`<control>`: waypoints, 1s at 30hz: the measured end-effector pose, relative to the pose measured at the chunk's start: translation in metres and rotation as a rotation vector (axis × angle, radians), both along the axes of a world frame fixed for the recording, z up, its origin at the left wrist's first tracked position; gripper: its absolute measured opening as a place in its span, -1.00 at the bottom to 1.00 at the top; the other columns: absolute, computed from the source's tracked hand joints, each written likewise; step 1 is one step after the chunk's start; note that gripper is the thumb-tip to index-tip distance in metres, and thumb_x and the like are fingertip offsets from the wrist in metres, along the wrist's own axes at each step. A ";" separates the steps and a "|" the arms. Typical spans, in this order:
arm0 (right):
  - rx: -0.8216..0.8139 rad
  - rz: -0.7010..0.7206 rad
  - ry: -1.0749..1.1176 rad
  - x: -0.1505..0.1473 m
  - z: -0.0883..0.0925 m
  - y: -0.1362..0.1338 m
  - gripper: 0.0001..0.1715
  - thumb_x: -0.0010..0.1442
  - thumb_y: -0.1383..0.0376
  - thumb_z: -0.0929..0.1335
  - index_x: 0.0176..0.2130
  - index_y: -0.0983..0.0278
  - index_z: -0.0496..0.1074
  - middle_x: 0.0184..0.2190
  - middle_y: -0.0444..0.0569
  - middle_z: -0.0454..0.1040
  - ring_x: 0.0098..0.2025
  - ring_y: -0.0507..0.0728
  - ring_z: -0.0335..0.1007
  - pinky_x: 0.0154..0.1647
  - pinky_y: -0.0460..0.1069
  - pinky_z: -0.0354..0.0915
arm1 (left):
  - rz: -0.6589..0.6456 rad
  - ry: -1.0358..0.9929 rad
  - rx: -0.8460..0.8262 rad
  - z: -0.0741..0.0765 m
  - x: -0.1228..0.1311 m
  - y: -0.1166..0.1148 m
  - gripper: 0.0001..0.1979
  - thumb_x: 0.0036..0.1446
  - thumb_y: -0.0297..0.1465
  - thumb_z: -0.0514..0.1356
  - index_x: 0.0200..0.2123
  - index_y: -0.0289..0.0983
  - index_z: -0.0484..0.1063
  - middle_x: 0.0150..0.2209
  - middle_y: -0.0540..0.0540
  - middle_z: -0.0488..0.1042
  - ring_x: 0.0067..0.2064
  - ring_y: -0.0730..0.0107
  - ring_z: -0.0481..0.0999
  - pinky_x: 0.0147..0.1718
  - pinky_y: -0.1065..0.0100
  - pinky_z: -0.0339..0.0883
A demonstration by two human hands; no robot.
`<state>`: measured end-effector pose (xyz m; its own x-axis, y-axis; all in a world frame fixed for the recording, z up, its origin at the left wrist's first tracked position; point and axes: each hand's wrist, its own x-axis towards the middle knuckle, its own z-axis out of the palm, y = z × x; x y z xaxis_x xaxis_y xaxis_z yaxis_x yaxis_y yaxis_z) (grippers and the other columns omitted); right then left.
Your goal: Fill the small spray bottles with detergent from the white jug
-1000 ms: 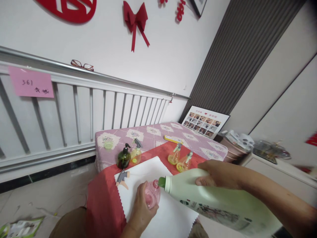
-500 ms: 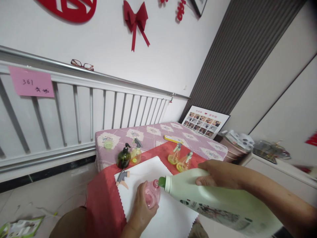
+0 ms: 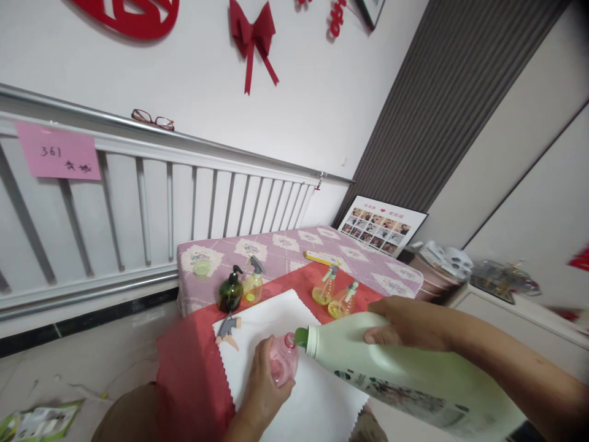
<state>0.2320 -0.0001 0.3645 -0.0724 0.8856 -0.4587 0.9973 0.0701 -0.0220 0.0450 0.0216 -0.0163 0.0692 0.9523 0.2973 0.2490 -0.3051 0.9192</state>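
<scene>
My left hand is wrapped round a small pink see-through bottle, which has no top on its neck and stands over a white cloth. From the right, my right hand grips a large pale green jug tipped on its side. The jug's dark green spout is at the mouth of the pink bottle. A grey and tan spray head lies on the cloth's left corner. Any liquid between spout and bottle is too small to make out.
Behind the cloth stand a dark green pump bottle, a yellow spray bottle and two more yellow spray bottles. A yellow box and a pale green lid lie on the patterned tablecloth.
</scene>
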 end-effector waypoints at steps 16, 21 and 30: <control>-0.011 -0.035 0.020 -0.001 0.001 0.000 -0.56 0.12 -0.07 0.35 -0.28 0.24 0.40 -0.15 0.14 0.60 -0.10 0.37 0.53 -0.18 0.10 0.32 | 0.005 -0.013 0.050 -0.005 -0.001 0.001 -0.11 -0.11 -0.48 0.29 0.30 -0.24 -0.01 0.27 -0.35 0.26 0.33 -0.08 0.30 0.30 -0.13 0.27; -0.011 -0.018 0.006 -0.001 0.001 0.001 -0.56 0.13 -0.08 0.34 -0.30 0.24 0.40 -0.17 0.14 0.60 -0.10 0.39 0.53 -0.20 0.10 0.31 | 0.002 -0.010 0.031 -0.005 0.000 0.002 -0.10 -0.11 -0.50 0.28 0.30 -0.23 -0.04 0.28 -0.36 0.24 0.35 -0.07 0.27 0.31 -0.15 0.24; 0.000 -0.012 0.007 0.001 -0.001 0.001 -0.55 0.12 -0.08 0.33 -0.30 0.26 0.40 -0.20 0.13 0.60 -0.12 0.40 0.53 -0.21 0.11 0.30 | -0.023 -0.006 -0.030 0.003 -0.002 0.000 -0.10 -0.09 -0.46 0.28 0.30 -0.27 -0.05 0.31 -0.39 0.19 0.38 -0.07 0.21 0.36 -0.13 0.16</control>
<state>0.2325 0.0013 0.3634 -0.0645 0.8865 -0.4583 0.9979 0.0577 -0.0289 0.0426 0.0211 -0.0130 0.0890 0.9590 0.2692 0.2368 -0.2829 0.9295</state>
